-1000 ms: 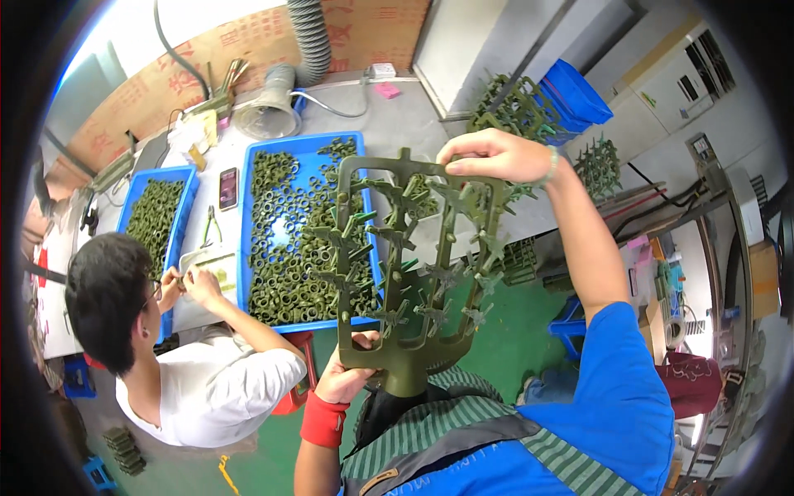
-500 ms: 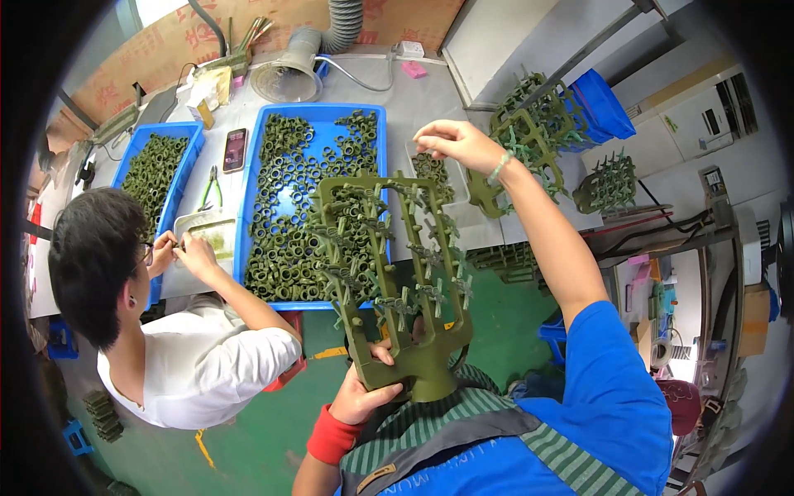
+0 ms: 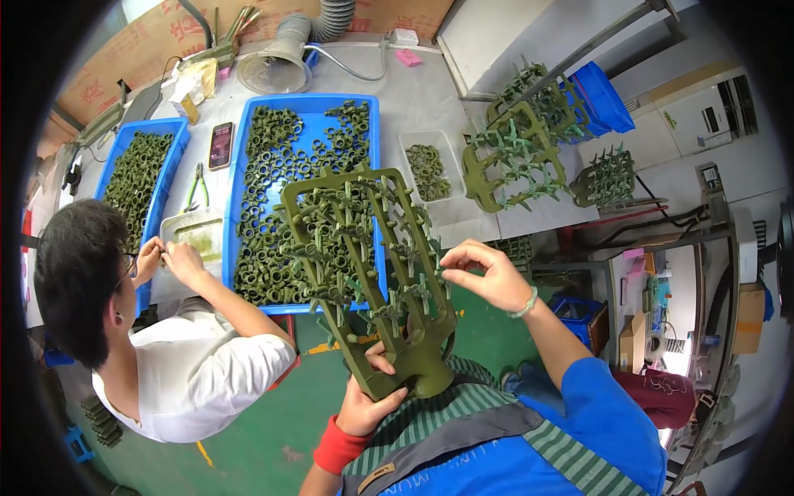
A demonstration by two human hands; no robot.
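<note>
My left hand [image 3: 370, 405], with a red wristband, grips an olive-green pronged rack [image 3: 420, 364] by its base, holding it upright in front of me. Small green clips line the rack's prongs, and some carry darker olive ring pieces. Beside the rack's right edge is my right hand [image 3: 490, 279], thumb and fingertips pinched together close to one of the clips. Whatever sits between those fingertips is too small to make out. Beyond the rack, a clear plastic box [image 3: 457, 169] holds loose olive rings [image 3: 428, 170].
Behind the rack, a large blue tray [image 3: 375, 136] holds many olive rings. To my left a co-worker [image 3: 194, 372] works near a small clear tray [image 3: 217, 248], pliers [image 3: 198, 186] and a phone [image 3: 221, 145]. Other clip-covered racks [image 3: 517, 161] stand at the right.
My right hand has come down from above the clear ring box to the rack's right edge. The rack has shifted slightly left with my left hand still around its base.
</note>
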